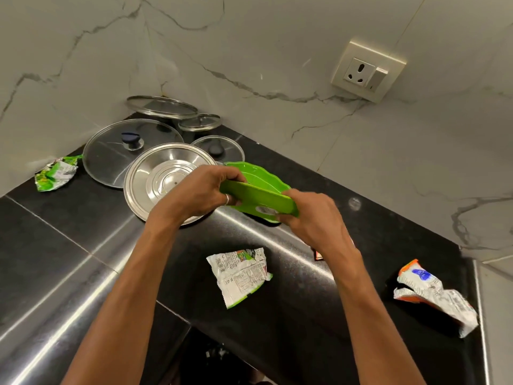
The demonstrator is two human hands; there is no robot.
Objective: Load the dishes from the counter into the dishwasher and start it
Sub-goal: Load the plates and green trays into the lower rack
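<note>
Both hands hold a green plastic plate (258, 197), tilted on edge above the black counter (388, 240). My left hand (200, 190) grips its left end and my right hand (311, 215) grips its right end. Right behind it lies a second green dish with a wavy rim (258, 173), partly hidden by the held plate. A steel lid (163, 182) rests on the counter under my left hand. A large glass lid with a dark knob (116, 157) and a small glass lid (218, 148) lie in the corner. The dishwasher is out of view.
Two more glass lids (163, 107) (200, 122) lean against the marble wall. Crumpled wrappers lie at far left (55, 173), at centre front (238, 273) and at right (433, 293). A wall socket (366, 70) sits at upper right. The counter's front edge runs below my arms.
</note>
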